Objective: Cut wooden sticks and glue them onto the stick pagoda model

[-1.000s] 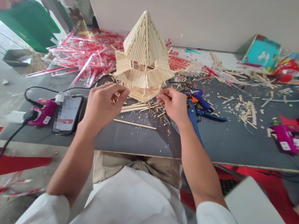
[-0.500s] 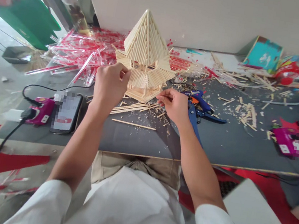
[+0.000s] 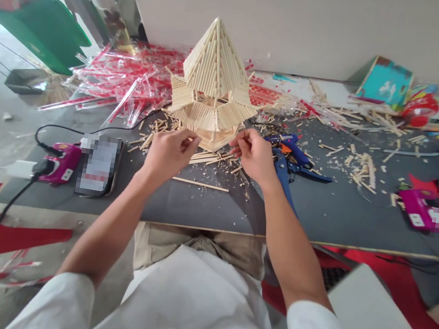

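Note:
A tower model of pale wooden sticks (image 3: 214, 65), with a pointed roof over a flared lower roof, stands upright on the table. My left hand (image 3: 171, 153) is at the front left of its base, thumb and fingertips pinched together. Whatever they hold, if anything, is too small to make out. At the base's front right corner is my right hand (image 3: 253, 154), its fingers curled in and close to the edge. I cannot tell whether it touches the model or pinches something small. Loose sticks (image 3: 206, 158) lie between the hands, and one single stick (image 3: 203, 185) lies nearer me.
Blue cutting pliers (image 3: 285, 175) and a blue glue gun (image 3: 296, 146) lie right of my right hand. Clear and red plastic wrappers (image 3: 132, 80) heap up at the back left. A phone (image 3: 98, 166) and a magenta power adapter (image 3: 63, 161) sit at left. Stick scraps (image 3: 364, 169) litter the right side.
My left hand has come down and to the right, from the lower roof's left side to the front of the base. My right hand has barely moved. The model stands where it was.

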